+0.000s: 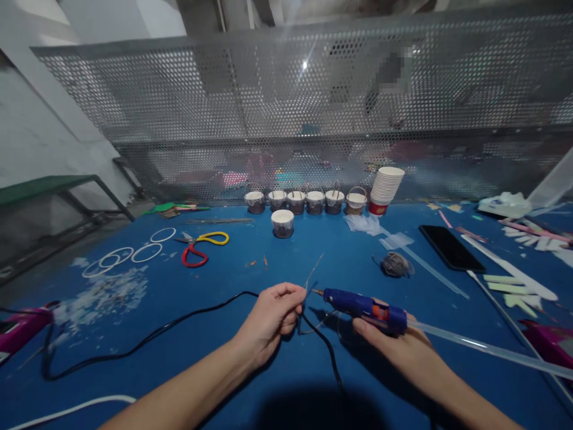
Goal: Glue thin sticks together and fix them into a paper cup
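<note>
Near the middle of the blue table, my left hand (275,313) pinches a thin grey cord (307,280), whose end sticks up past the fingertips. My right hand (398,340) is wrapped round a blue glue gun (362,307) with a clear glue stick (487,347) coming out of its back. The gun's nozzle points left, close to the cord at my left fingertips; whether they touch is hard to tell. Beyond my hands stands a small white and grey cup (282,223). A ball of grey yarn (394,264) lies to the right.
Several small cups (296,202) and a cup stack (385,188) line the mesh panel (179,95). Scissors (195,255) and white rings (147,252) lie left, a phone (451,248) right. A black cable (179,322) crosses the table beneath my hands.
</note>
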Tool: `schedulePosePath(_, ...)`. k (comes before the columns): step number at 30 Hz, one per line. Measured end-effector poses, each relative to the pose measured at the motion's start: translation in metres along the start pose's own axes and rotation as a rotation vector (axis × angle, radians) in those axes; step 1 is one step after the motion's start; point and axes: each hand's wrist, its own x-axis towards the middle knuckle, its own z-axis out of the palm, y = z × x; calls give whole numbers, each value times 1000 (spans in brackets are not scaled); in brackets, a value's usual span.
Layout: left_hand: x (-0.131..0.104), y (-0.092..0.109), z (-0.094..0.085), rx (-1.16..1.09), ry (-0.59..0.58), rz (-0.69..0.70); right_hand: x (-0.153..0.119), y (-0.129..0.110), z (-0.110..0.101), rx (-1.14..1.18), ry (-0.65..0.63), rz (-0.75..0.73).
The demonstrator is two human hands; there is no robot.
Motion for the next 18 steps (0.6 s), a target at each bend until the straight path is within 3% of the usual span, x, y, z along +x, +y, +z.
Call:
schedulePosePath(10,-7,1,7,18,-23,-44,3,-10,-3,3,-46,24)
schedulePosePath(18,-6,0,6,16,-30,-49,3,-11,-3,-28,-65,-63)
